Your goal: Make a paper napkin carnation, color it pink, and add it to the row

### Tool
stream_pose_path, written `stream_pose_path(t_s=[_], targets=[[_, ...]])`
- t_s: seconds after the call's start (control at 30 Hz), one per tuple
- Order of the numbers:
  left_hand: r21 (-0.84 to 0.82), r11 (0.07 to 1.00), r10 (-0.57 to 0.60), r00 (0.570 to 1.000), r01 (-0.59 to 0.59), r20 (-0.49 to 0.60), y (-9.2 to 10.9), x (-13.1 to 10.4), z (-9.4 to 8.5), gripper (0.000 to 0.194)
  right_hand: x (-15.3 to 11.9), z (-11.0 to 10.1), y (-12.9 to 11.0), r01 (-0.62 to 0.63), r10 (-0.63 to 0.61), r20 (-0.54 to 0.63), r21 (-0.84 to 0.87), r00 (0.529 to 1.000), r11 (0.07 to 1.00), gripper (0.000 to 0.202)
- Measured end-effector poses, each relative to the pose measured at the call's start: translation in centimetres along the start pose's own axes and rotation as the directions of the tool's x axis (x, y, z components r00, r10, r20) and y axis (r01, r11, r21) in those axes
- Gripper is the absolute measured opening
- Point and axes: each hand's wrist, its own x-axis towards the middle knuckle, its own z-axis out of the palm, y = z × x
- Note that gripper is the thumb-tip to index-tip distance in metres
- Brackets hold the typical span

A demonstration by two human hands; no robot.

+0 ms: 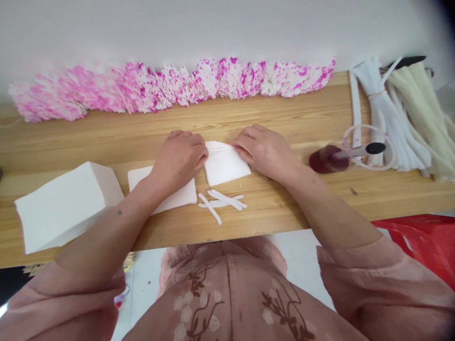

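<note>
A white paper sheet (226, 168) lies on the wooden table, its far edge folded over. My left hand (183, 158) pinches the left end of that fold, and my right hand (265, 151) pinches the right end. Both hands have their fingers closed on the paper. Under my left forearm is a flat stack of white paper (179, 196), partly covered. Several short white strips (222, 201) lie crossed just in front of the held sheet.
A thick white paper stack (64, 203) stands at the left. Pink-and-white ruffled paper flowers (170, 87) line the wall. At the right are a cup of dark red liquid (323, 160), bundled white strips (387, 113) and cream strips (423, 104). A red bag (426, 241) hangs near the edge.
</note>
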Motion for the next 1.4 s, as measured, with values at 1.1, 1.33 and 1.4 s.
stream_pose_path(t_s=[1.1, 1.33, 1.4], targets=[[-0.027, 0.999, -0.021, 1.0, 0.021, 0.002, -0.9, 0.4, 0.2, 0.03, -0.3, 0.4, 0.2, 0.077, -0.08, -0.067, -0.046, 0.995, 0.996, 0.033], [-0.044, 0.999, -0.011, 0.999, 0.008, -0.051, -0.8, 0.4, 0.5, 0.032, -0.2, 0.6, 0.1, 0.09, -0.099, -0.111, -0.082, 0.989, 0.993, 0.034], [-0.048, 0.999, -0.01, 0.998, 0.007, -0.067, -0.6, 0.6, 0.7, 0.033, -0.2, 0.7, 0.1, 0.087, -0.098, -0.116, -0.096, 0.988, 0.992, 0.034]])
